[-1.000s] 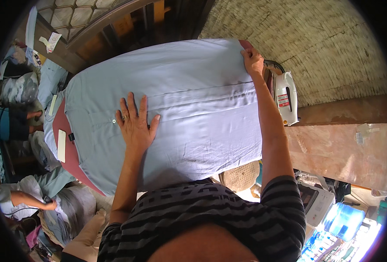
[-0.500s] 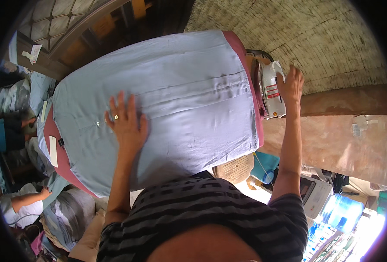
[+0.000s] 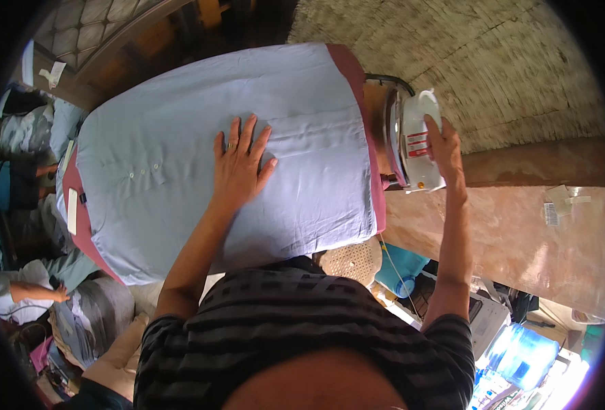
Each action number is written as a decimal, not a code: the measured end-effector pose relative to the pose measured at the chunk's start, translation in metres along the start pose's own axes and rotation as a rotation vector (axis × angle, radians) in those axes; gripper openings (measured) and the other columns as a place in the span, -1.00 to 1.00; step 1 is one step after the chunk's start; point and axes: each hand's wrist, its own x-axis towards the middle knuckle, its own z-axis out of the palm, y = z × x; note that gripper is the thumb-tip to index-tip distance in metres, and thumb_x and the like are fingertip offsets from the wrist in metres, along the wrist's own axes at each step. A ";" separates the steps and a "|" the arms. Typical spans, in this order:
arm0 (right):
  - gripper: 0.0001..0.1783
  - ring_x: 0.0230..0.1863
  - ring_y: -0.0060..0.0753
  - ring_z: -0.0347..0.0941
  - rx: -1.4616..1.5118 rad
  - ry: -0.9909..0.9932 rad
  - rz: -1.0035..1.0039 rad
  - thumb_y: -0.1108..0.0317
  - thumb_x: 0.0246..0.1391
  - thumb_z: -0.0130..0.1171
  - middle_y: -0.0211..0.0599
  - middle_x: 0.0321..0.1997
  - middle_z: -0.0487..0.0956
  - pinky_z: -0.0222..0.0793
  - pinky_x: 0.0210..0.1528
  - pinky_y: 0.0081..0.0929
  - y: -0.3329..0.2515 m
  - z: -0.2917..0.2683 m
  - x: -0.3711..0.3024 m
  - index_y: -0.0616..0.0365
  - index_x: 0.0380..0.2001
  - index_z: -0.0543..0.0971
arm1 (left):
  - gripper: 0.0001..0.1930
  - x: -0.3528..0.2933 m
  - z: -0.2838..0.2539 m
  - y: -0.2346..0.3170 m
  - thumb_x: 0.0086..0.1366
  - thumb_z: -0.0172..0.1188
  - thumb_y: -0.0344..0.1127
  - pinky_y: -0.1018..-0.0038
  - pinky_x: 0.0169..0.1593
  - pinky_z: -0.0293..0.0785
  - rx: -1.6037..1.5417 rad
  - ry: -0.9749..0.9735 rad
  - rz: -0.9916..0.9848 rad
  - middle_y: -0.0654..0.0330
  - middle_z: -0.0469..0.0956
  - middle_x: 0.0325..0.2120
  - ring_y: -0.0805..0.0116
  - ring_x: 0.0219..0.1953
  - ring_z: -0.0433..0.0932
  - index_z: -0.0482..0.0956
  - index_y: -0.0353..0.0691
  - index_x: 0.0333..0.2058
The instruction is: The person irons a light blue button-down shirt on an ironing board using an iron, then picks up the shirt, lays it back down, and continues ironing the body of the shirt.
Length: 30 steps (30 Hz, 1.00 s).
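Rough matting [image 3: 507, 75] rose behind the burgundy ironing board [image 3: 349, 68], where a pale blue shirt [image 3: 309, 198] lay spread. The left hand [image 3: 241, 167] rested flat on it, 5 fingers splayed, gripping nothing. Beyond the board's right end, the right hand [image 3: 446, 149] grasped a white iron [image 3: 418, 143], blurred; most of that hand's fingers were hidden from me.
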 end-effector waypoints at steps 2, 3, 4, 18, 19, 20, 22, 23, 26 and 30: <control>-0.62 -0.68 -0.60 0.31 -0.027 -0.008 -0.055 0.07 0.28 0.11 -0.41 -0.66 0.41 0.19 -0.64 -0.53 -0.016 -0.002 -0.018 0.20 -0.43 0.47 | -0.35 0.000 -0.002 0.000 0.31 0.07 0.05 -0.20 0.32 -0.09 0.004 -0.007 -0.006 0.10 0.06 0.40 -0.06 0.41 0.01 0.25 -0.05 0.31; -0.61 -0.63 -0.51 0.40 -0.071 -0.006 -0.087 0.08 0.27 0.12 -0.28 -0.61 0.48 0.30 -0.56 -0.46 -0.023 -0.001 -0.025 0.26 -0.38 0.48 | -0.35 0.001 -0.001 0.001 0.31 0.07 0.04 -0.19 0.32 -0.09 0.002 -0.004 -0.003 0.10 0.06 0.40 -0.07 0.41 0.01 0.24 -0.07 0.31; -0.59 -0.57 -0.41 0.48 -0.117 -0.001 -0.119 0.09 0.26 0.12 -0.16 -0.57 0.56 0.42 -0.47 -0.39 -0.030 0.003 -0.032 0.32 -0.34 0.50 | -0.34 0.001 -0.001 0.001 0.31 0.07 0.05 -0.19 0.33 -0.10 -0.006 -0.003 -0.008 0.10 0.06 0.40 -0.06 0.41 0.01 0.23 -0.07 0.31; -0.66 -0.45 0.15 0.58 -0.198 -0.098 -0.320 0.16 0.26 0.12 0.16 -0.51 0.54 0.43 -0.46 -0.17 -0.067 0.126 0.000 0.30 -0.29 0.45 | -0.36 -0.036 -0.011 -0.030 0.35 -0.02 0.15 -0.24 0.35 -0.18 0.094 0.063 -0.305 0.10 0.06 0.40 -0.09 0.42 0.00 0.27 -0.01 0.32; -0.65 -0.47 0.17 0.57 -0.195 -0.115 -0.332 0.17 0.25 0.12 0.18 -0.53 0.53 0.43 -0.49 -0.14 -0.066 0.125 0.001 0.31 -0.32 0.44 | -0.38 -0.039 -0.013 -0.033 0.37 -0.04 0.14 -0.24 0.35 -0.19 0.080 0.062 -0.315 0.09 0.06 0.40 -0.12 0.42 -0.01 0.26 0.03 0.33; -0.65 -0.49 0.20 0.57 -0.179 -0.127 -0.379 0.17 0.25 0.12 0.20 -0.56 0.52 0.42 -0.51 -0.12 -0.066 0.124 0.000 0.33 -0.34 0.43 | -0.38 -0.041 -0.014 -0.034 0.37 -0.04 0.14 -0.24 0.35 -0.19 0.080 0.060 -0.321 0.08 0.06 0.40 -0.12 0.42 -0.02 0.25 0.03 0.33; -0.69 -0.51 0.17 0.57 -0.225 -0.137 -0.584 0.21 0.27 0.10 0.17 -0.60 0.50 0.41 -0.53 -0.13 -0.062 0.119 -0.015 0.31 -0.33 0.44 | -0.37 -0.043 -0.015 -0.037 0.37 -0.04 0.13 -0.25 0.35 -0.20 0.077 0.067 -0.333 0.07 0.06 0.40 -0.13 0.43 -0.03 0.25 0.04 0.33; -0.69 -0.51 0.16 0.57 -0.180 -0.170 -0.495 0.21 0.27 0.09 0.17 -0.60 0.50 0.40 -0.53 -0.13 -0.057 0.113 -0.034 0.30 -0.32 0.44 | -0.37 -0.044 -0.016 -0.037 0.37 -0.04 0.12 -0.25 0.35 -0.21 0.078 0.052 -0.339 0.07 0.06 0.40 -0.14 0.43 -0.03 0.24 0.04 0.34; -0.68 -0.53 0.15 0.57 -0.163 -0.199 -0.434 0.18 0.28 0.09 0.15 -0.60 0.50 0.42 -0.54 -0.14 -0.056 0.110 -0.047 0.30 -0.30 0.43 | -0.37 -0.043 -0.017 -0.038 0.36 -0.03 0.12 -0.25 0.35 -0.22 0.078 0.039 -0.357 0.06 0.05 0.41 -0.14 0.43 -0.05 0.24 0.04 0.34; -0.63 -0.51 0.15 0.57 -0.240 -0.197 -0.581 0.13 0.27 0.10 0.13 -0.59 0.51 0.46 -0.52 -0.12 -0.065 0.122 -0.019 0.30 -0.33 0.43 | -0.36 -0.041 -0.016 -0.039 0.35 -0.04 0.12 -0.24 0.36 -0.24 0.079 0.049 -0.362 0.06 0.05 0.41 -0.14 0.43 -0.05 0.24 0.04 0.34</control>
